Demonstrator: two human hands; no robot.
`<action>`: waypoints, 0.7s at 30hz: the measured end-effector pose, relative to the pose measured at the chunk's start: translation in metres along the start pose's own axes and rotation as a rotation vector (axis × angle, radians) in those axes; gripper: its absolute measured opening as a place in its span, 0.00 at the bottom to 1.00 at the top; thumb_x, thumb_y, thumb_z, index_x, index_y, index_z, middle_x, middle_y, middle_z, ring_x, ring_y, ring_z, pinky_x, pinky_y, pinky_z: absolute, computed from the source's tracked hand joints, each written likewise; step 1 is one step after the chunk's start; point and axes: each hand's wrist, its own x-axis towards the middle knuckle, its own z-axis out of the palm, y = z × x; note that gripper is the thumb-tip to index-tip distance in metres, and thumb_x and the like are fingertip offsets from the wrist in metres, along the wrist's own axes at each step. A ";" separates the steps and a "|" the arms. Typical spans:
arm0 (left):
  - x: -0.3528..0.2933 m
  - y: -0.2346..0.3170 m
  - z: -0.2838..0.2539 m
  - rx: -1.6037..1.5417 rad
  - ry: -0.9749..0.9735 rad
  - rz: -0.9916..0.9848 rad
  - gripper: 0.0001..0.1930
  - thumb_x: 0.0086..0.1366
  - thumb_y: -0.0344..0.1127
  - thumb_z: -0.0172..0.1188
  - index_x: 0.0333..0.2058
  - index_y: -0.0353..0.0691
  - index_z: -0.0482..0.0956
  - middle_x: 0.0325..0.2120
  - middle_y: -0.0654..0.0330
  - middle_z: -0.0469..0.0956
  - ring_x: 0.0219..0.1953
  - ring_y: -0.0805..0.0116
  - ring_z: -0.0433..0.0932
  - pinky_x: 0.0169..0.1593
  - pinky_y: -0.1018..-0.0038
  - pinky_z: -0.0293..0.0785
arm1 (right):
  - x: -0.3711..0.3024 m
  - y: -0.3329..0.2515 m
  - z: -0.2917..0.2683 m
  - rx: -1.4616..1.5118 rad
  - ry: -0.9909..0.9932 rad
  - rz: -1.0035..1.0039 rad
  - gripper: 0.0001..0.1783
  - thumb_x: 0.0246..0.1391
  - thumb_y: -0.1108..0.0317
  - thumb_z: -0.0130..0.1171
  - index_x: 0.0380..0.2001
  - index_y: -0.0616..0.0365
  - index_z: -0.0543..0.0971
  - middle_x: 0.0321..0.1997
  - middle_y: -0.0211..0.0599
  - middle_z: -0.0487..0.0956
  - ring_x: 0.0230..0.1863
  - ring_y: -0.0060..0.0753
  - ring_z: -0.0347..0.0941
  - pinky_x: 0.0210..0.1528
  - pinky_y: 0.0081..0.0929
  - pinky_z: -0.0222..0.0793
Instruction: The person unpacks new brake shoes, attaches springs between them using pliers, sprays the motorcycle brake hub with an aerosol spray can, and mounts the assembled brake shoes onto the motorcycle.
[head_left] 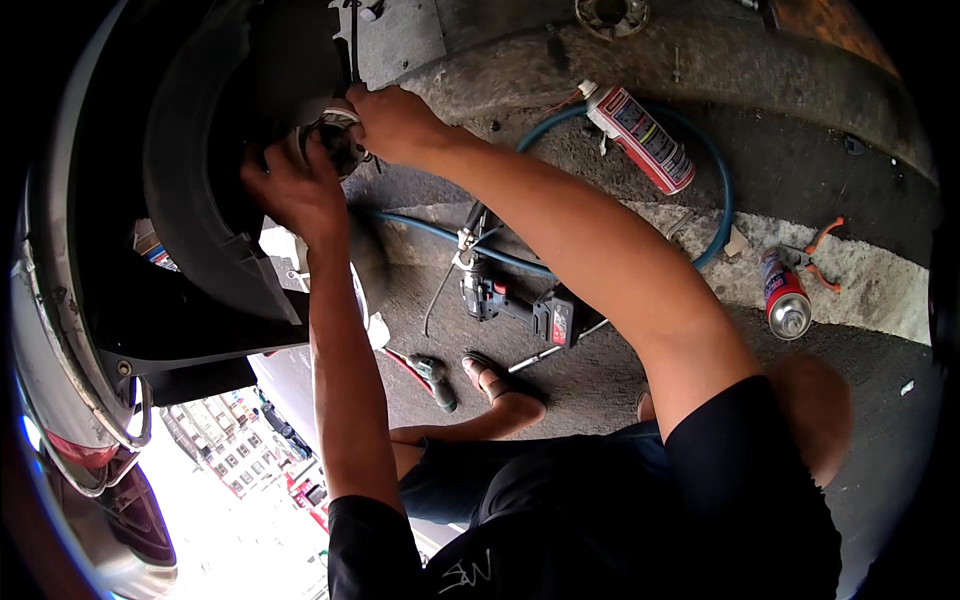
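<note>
Under the wheel arch liner [185,150] of a vehicle, a round, ring-like metal part [343,130] sits between my two hands. My left hand [295,190] is curled around its near left side, the thumb lying on it. From the right, my right hand [400,125] reaches to the part's upper right rim with its fingers closed; what they pinch is hidden. A thin dark rod [354,45] rises just above those fingers. Deep shadow hides what lies behind the part.
A cordless impact wrench [510,300] lies below my right forearm, near a green air tool [434,380]. A blue hose [725,190] loops around a red-and-white spray can [640,138]. Farther right are another can [785,295] and orange-handled pliers [822,255]. A metal ring [610,15] lies at the top.
</note>
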 end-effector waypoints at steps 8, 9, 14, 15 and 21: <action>0.000 0.004 0.003 -0.279 -0.027 -0.069 0.22 0.60 0.41 0.64 0.46 0.28 0.74 0.46 0.38 0.68 0.50 0.39 0.70 0.55 0.56 0.67 | 0.004 0.011 -0.004 0.104 -0.022 -0.037 0.20 0.53 0.65 0.60 0.47 0.62 0.71 0.36 0.55 0.81 0.43 0.57 0.78 0.44 0.47 0.75; 0.003 0.002 0.005 -0.282 -0.024 -0.060 0.22 0.60 0.41 0.64 0.46 0.28 0.74 0.46 0.38 0.68 0.50 0.39 0.70 0.55 0.56 0.67 | 0.006 0.011 -0.006 0.106 -0.028 -0.039 0.20 0.53 0.64 0.60 0.47 0.62 0.71 0.37 0.55 0.81 0.43 0.57 0.78 0.44 0.47 0.74; -0.001 -0.006 0.011 -0.269 -0.048 -0.081 0.22 0.62 0.41 0.64 0.45 0.27 0.74 0.47 0.39 0.67 0.50 0.41 0.69 0.55 0.56 0.66 | 0.010 0.013 -0.003 0.141 -0.073 -0.013 0.20 0.54 0.64 0.61 0.47 0.60 0.71 0.39 0.55 0.81 0.45 0.57 0.77 0.46 0.47 0.73; -0.002 -0.007 0.012 -0.259 -0.050 -0.081 0.22 0.62 0.41 0.64 0.45 0.27 0.73 0.47 0.39 0.67 0.50 0.42 0.68 0.55 0.56 0.66 | 0.011 0.016 -0.005 0.168 -0.088 -0.046 0.20 0.54 0.63 0.61 0.46 0.60 0.71 0.39 0.55 0.81 0.45 0.57 0.77 0.46 0.47 0.73; -0.006 -0.007 0.013 -0.310 -0.030 -0.113 0.22 0.61 0.41 0.64 0.45 0.28 0.73 0.46 0.41 0.66 0.50 0.43 0.67 0.55 0.56 0.64 | 0.013 0.021 -0.010 0.230 -0.180 -0.048 0.21 0.55 0.59 0.62 0.46 0.60 0.72 0.38 0.54 0.80 0.45 0.56 0.77 0.46 0.46 0.71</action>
